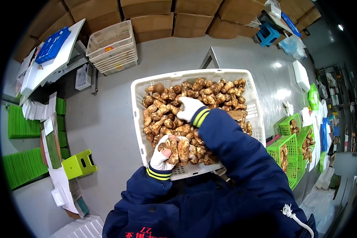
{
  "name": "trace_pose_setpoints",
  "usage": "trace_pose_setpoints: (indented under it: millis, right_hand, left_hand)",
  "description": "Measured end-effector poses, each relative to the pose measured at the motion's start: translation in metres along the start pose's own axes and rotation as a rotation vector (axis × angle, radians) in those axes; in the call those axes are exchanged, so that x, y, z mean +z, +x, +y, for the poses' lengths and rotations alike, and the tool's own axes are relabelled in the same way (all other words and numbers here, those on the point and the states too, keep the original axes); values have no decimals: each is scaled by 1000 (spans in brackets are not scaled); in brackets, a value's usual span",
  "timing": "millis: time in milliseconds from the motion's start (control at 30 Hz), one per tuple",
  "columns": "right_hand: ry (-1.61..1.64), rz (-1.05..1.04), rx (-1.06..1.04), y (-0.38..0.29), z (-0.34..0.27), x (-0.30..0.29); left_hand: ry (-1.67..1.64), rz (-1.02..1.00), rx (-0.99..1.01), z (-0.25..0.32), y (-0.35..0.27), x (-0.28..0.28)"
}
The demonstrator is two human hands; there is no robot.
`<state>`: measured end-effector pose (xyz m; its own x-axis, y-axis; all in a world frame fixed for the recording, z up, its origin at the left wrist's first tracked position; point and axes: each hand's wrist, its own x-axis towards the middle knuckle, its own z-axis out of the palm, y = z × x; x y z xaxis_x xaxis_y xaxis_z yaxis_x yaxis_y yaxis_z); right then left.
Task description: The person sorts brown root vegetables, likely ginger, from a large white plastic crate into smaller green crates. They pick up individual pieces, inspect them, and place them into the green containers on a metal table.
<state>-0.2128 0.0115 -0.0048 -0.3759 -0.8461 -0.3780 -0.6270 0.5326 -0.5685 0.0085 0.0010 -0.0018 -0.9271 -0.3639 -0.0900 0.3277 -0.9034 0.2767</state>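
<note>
A white plastic crate full of brown, knobbly mushrooms, matsutake-like in shape, stands before me. My left hand, in a white glove with bare thumb tip, is at the crate's near left corner. It grips a stout mushroom; another mushroom lies right beside it. Over the middle of the pile is my gloved right hand, thumb and fingers apart, their tips close to the mushrooms. A blurred, round brown thing shows at the crate's far left. A piece of brown cardboard lies on the mushrooms at right.
Green baskets holding mushrooms stand to the right on a metal table. Stacked white crates and cardboard boxes line the far side. A yellow-green plastic stool and stacked green baskets are at left.
</note>
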Motion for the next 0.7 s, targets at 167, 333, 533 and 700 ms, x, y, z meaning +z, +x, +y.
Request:
trace_pose_setpoints:
  millis: [167, 333, 533, 700]
  right_hand:
    - [1356, -400, -25, -42, 47, -25]
    - [1677, -456, -127, -69, 42, -30]
    - [1257, -39, 69, -87, 37, -21]
    - [571, 6, -39, -95, 33, -30]
  left_hand:
    - [-50, 41, 45, -2, 3, -8]
    - [-90, 19, 3, -1, 8, 1]
    - [-64, 53, -14, -1, 8, 4]
    - [-78, 87, -38, 1, 8, 9]
